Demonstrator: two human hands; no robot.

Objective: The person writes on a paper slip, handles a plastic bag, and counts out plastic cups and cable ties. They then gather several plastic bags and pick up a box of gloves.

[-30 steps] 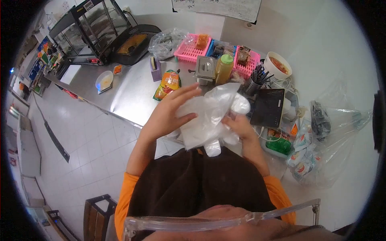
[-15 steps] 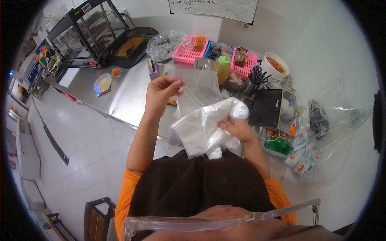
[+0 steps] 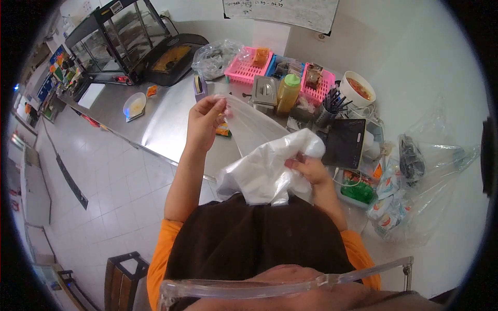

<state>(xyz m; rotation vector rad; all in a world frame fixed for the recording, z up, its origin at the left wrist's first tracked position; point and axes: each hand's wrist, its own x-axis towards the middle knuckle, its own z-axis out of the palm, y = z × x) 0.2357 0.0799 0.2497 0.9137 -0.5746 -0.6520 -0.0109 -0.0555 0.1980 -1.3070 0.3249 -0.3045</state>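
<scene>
My right hand (image 3: 309, 168) grips a bunched stack of white plastic bags (image 3: 262, 171) in front of my dark apron. Between thumb and fingers, my left hand (image 3: 207, 116) pinches the end of a thin clear plastic bag (image 3: 251, 122). That film stretches tight from the left hand down to the bunch, where its lower end is hidden. A small orange-yellow packet (image 3: 223, 129) lies on the steel counter just beyond my left hand.
On the counter (image 3: 166, 116) are a purple tape dispenser (image 3: 200, 88), a lidded metal container (image 3: 265, 92), a sauce bottle (image 3: 288, 94), pink baskets (image 3: 249, 66), a dark tablet (image 3: 344, 143) and a white bucket (image 3: 357, 88). A glass display case (image 3: 122, 44) stands back left; a large clear bag (image 3: 430, 181) hangs at right.
The clear bag film, spread wide and loose before, is now pulled into a narrow taut strip. The lidded metal container behind it has come into fuller view.
</scene>
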